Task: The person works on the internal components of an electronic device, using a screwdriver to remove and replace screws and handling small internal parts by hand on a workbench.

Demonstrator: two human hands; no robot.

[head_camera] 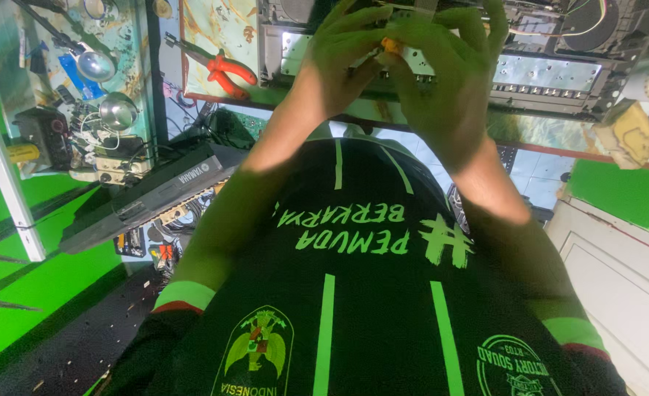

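Both my arms reach forward over my black shirt with green stripes (354, 293). My left hand (343, 62) and my right hand (445, 70) meet at the front of an open electronic chassis (552, 73) on the workbench. Between the fingertips of both hands sits a small orange part (390, 45), pinched from both sides. The fingers hide most of it and the spot where it meets the chassis's metal front strip. Wires and a round black part show in the chassis's far right.
Red-handled pliers (225, 73) lie on the marbled bench top (214, 29) left of my hands. A dark grey flat device (156, 194) leans below the bench. A cluttered shelf with round metal lamps (118, 110) stands at left. Green wall (632, 191) and a white panel are at right.
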